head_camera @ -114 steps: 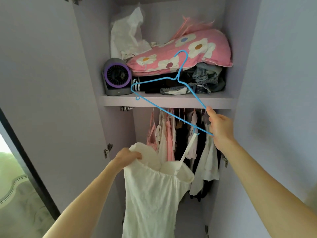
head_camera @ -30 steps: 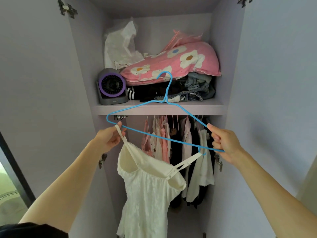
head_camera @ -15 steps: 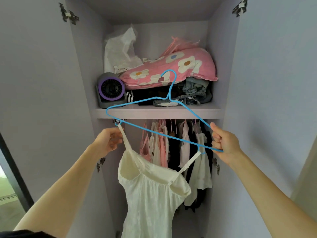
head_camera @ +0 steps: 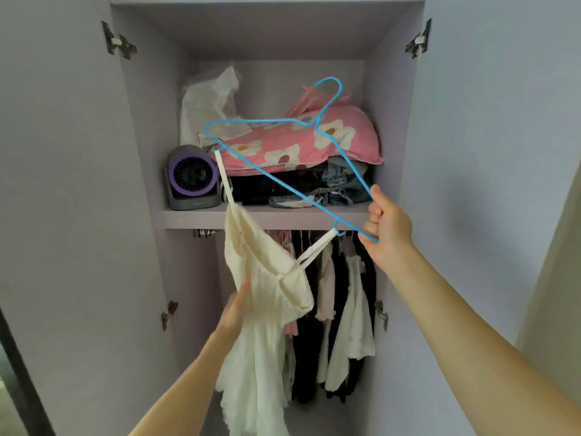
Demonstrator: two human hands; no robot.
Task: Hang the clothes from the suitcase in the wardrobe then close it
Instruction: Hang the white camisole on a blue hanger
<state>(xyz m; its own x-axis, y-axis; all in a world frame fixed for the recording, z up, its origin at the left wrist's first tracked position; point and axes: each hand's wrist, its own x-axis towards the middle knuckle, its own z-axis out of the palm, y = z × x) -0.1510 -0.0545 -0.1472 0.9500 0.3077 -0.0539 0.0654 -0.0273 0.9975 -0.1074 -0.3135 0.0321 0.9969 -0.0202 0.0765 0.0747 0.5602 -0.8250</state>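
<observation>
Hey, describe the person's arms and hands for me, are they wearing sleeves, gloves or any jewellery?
Both forearms are bare right up to the frame edge, with no sleeves showing. The left hand and right hand have no gloves. No rings, watch or bracelets are visible on either one.

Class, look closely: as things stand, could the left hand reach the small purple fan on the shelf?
Probably yes: the left hand only touches the white dress, and the purple fan stands at the shelf's open front, unobstructed.
</observation>
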